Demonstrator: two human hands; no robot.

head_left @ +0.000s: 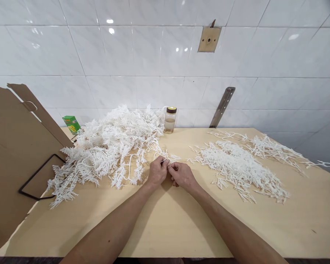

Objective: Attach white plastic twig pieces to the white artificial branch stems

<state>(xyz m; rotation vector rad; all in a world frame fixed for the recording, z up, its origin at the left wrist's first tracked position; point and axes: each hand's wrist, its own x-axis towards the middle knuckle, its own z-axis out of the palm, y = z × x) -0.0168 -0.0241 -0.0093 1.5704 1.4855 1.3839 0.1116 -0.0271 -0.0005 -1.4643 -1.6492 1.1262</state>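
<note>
Fingers pinched, my left hand (158,171) grips a thin white artificial sprig (172,156) that pokes out above the knuckles. My right hand (182,174) meets it at the fingertips, its thumb and index finger also pinched together; what lies between them is too small to make out. Just left of my hands rises a large tangled heap of white artificial sprigs (107,143). On the right, a flatter pile of short white sprig pieces (239,167) lies on the table, with thin bare white stems (280,148) behind it.
A brown cardboard box (19,157) stands at the left, a black wire frame (33,178) against it. Near the wall are a green carton (71,124), a dark-lidded jar (170,123) and a metal bracket (222,108). The wooden table (165,227) runs back to the tiled wall (165,55).
</note>
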